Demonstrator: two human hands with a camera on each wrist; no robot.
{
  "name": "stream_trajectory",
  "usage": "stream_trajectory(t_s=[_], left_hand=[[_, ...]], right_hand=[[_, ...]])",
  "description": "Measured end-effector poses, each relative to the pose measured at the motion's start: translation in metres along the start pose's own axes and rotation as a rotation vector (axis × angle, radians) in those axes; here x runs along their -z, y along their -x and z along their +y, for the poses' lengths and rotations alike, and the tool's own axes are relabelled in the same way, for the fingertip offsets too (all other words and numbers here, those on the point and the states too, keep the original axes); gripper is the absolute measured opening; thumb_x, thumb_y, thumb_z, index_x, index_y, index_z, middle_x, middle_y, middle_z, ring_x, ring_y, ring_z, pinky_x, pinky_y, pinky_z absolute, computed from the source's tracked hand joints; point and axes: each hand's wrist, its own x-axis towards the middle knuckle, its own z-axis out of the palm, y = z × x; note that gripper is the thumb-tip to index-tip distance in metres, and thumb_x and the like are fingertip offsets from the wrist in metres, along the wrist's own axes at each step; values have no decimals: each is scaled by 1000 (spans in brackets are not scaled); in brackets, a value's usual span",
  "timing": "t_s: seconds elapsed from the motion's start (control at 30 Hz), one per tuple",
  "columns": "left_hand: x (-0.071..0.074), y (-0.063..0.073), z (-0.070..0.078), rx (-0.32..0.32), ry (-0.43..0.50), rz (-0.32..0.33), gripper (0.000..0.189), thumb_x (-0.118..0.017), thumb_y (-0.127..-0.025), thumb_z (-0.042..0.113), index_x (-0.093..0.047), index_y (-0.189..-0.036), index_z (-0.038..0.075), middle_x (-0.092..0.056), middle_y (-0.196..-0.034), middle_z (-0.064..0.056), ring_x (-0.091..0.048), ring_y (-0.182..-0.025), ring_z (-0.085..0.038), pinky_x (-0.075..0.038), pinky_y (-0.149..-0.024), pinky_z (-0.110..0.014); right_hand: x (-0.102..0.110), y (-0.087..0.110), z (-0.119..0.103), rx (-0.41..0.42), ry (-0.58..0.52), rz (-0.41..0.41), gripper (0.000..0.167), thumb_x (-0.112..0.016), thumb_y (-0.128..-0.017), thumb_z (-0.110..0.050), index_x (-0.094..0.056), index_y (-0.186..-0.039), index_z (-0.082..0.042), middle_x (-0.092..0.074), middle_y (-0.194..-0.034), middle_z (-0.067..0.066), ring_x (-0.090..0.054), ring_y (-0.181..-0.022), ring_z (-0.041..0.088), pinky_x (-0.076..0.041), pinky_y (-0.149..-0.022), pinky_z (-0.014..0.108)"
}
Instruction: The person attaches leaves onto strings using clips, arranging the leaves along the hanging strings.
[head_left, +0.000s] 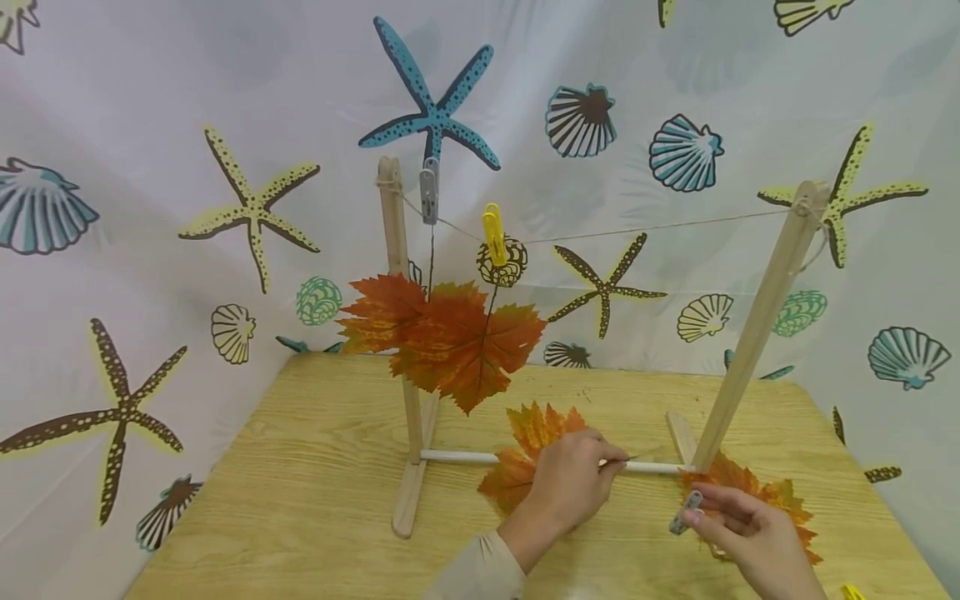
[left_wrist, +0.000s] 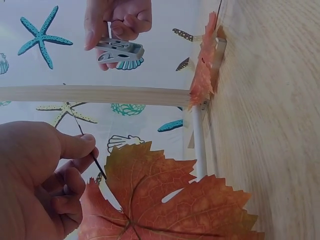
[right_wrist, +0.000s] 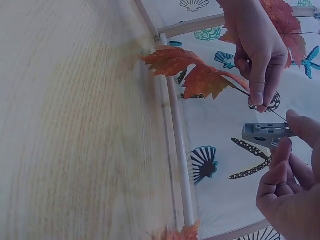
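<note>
My left hand (head_left: 573, 479) pinches the thin dark stem of an orange maple leaf (left_wrist: 165, 210), and the leaf hangs from it above the table. A grey clothespin (head_left: 686, 512) is held between the thumb and fingers of my right hand (head_left: 753, 533), to the right of the leaf. Two more maple leaves (head_left: 468, 346) hang by their stems from a string (head_left: 645, 228). One stem is under a grey clothespin (head_left: 428, 192), the other under a yellow clothespin (head_left: 494, 235). Whether the held clothespin's jaws are spread is hard to tell.
The string runs between two wooden posts (head_left: 757, 333), joined low down by a white rod (head_left: 457, 457). Another maple leaf (head_left: 791, 504) lies at the right post's foot. A yellow piece (head_left: 852, 592) shows at the table's (head_left: 300, 500) front right. A patterned cloth (head_left: 150, 275) stands behind.
</note>
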Motion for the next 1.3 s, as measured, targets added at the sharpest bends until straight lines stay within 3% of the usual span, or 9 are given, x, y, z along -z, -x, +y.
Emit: stream_trajectory(t_s=[0.4,0.6,0.93,1.1,1.3], left_hand=[[14,-3,4,26,18,69,9,-75,-90,28,-82,-96,27,-69,-83,11,-56,-62,0,-34,-46,-11],[18,-3,6,33,49,111,10,-76,-90,26,-82,-96,24,-71,-84,9,-58,-63,0,-36,-48,-10],[31,-5,4,90,124,270,13,-75,-91,23,-81,-101,19,-76,-92,4,-62,-64,-2,-41,-53,-10],[36,-4,3,112,138,274,12,-75,-90,23,-82,-100,19,-76,-92,5,-61,-62,1,-41,-52,-9],[39,-3,3,130,147,277,12,-76,-90,22,-82,-99,19,-78,-92,5,-63,-64,0,-42,-53,-10]], right_hand=[[4,-1,-26,132,1,-43,57,-77,-87,-37,-63,-133,-8,-72,-118,7,-74,-95,14,-60,-79,31],[5,1,-40,240,50,-50,54,-77,-88,-36,-63,-131,-7,-73,-114,9,-74,-91,15,-59,-75,27],[2,-4,-63,301,141,-80,52,-77,-88,-35,-64,-130,-8,-75,-106,8,-71,-80,11,-58,-67,27],[1,-7,-69,334,180,-92,51,-76,-89,-34,-65,-132,-10,-74,-112,11,-70,-79,9,-57,-66,27],[-4,-10,-76,344,180,-132,53,-74,-90,-35,-63,-133,-7,-68,-127,17,-73,-90,10,-59,-73,26]])
